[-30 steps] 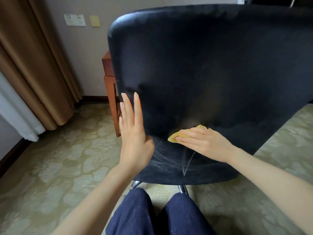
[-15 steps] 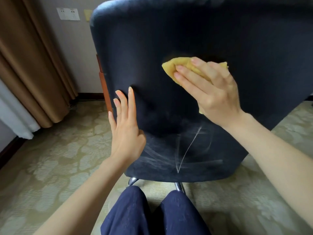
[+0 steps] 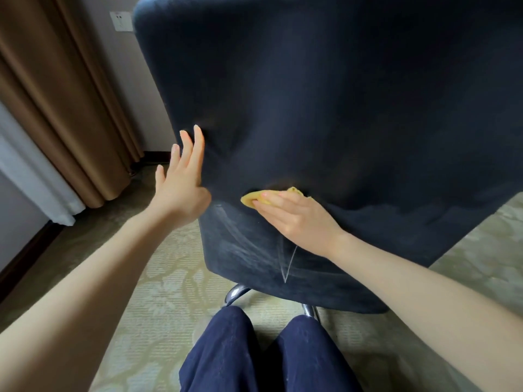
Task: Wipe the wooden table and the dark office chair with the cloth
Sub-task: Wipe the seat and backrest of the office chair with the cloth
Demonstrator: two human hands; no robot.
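Right now the wiping is on the back of the chair (image 3: 339, 108), whose dark shell fills most of the view. The right hand (image 3: 294, 216) lies flat, fingers straight, and presses the yellow cloth (image 3: 250, 199) against the lower middle of the backrest; only the cloth's front edge and a corner show past the fingertips. The left hand (image 3: 181, 190) is open with fingers spread, its palm braced against the chair's left edge and holding nothing.

The cloth looks thin, limp and light, so it will probably bunch under a sideways push. A flat palm over a folded pad suits it better than a pinch at one corner. The chair's covering looks soft and napped, and pale streaks (image 3: 285, 264) near the bottom suggest that it marks easily. The chair stands on a chrome base (image 3: 236, 292) over carpet (image 3: 158, 278), and I judge that it may swivel or roll under pressure. Bracing at the shell's rim, where the left hand is, seems the sensible hold.

No tabletop is in view, so I cannot tell whether that part is done.
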